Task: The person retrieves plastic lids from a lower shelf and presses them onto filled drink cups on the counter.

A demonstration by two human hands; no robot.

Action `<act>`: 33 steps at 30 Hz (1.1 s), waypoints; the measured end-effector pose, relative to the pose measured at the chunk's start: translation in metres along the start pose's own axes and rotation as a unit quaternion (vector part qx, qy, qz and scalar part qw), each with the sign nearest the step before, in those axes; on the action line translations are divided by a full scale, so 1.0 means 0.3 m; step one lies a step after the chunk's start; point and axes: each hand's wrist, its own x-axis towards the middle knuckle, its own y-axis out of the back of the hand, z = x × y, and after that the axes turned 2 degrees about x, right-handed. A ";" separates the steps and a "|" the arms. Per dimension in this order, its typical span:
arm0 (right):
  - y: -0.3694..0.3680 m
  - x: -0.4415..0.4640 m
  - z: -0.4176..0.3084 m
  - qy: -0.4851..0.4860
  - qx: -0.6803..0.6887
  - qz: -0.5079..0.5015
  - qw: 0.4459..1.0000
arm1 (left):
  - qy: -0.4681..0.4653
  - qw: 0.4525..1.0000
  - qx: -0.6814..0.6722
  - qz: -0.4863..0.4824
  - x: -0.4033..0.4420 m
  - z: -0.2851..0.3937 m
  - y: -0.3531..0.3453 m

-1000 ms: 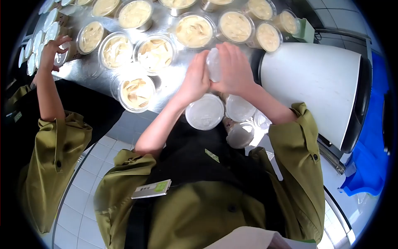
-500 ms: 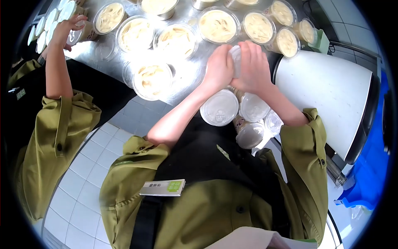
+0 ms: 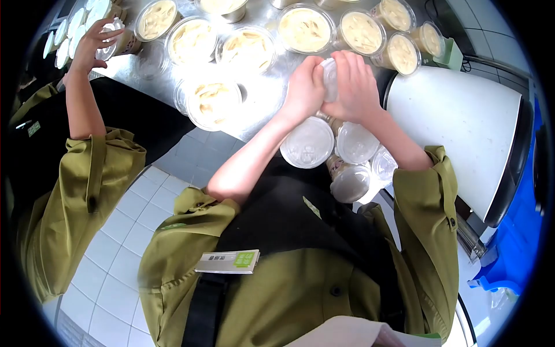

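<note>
Between my two hands is a cup with a translucent lid (image 3: 330,81), its body mostly hidden by the fingers. My left hand (image 3: 306,89) wraps round its left side, and my right hand (image 3: 355,87) presses over the right with the fingers together. Just below my hands, lidded cups stand at the table's edge, among them a large one (image 3: 307,142) and a smaller one (image 3: 356,143). Up and to the left of my hands are open cups with pale yellow filling, such as one (image 3: 247,51) and a nearer one (image 3: 213,104).
A co-worker's hand (image 3: 92,46) touches a lidded cup at the far left, beside several stacked lidded cups (image 3: 62,53). More filled cups line the back of the metal table (image 3: 263,95). A white rounded appliance (image 3: 457,133) stands right, with a blue container (image 3: 509,248) beyond.
The view has shifted, so the table and cups sit further right in the frame than a second ago. Both my hands stay round the same cup.
</note>
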 end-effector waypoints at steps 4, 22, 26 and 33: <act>-0.004 0.000 0.006 0.007 -0.008 0.007 1.000 | 0.007 0.999 0.009 -0.042 0.023 0.016 0.020; -0.001 -0.002 0.011 0.010 -0.027 -0.038 0.999 | 0.016 0.999 -0.043 0.016 0.017 -0.009 0.004; 0.004 -0.009 0.014 0.010 -0.006 -0.036 0.999 | 0.005 0.998 -0.063 -0.010 0.003 -0.009 0.012; 0.029 -0.005 0.025 0.048 0.009 -0.070 0.996 | 0.085 0.976 -0.129 -0.153 0.005 -0.008 0.068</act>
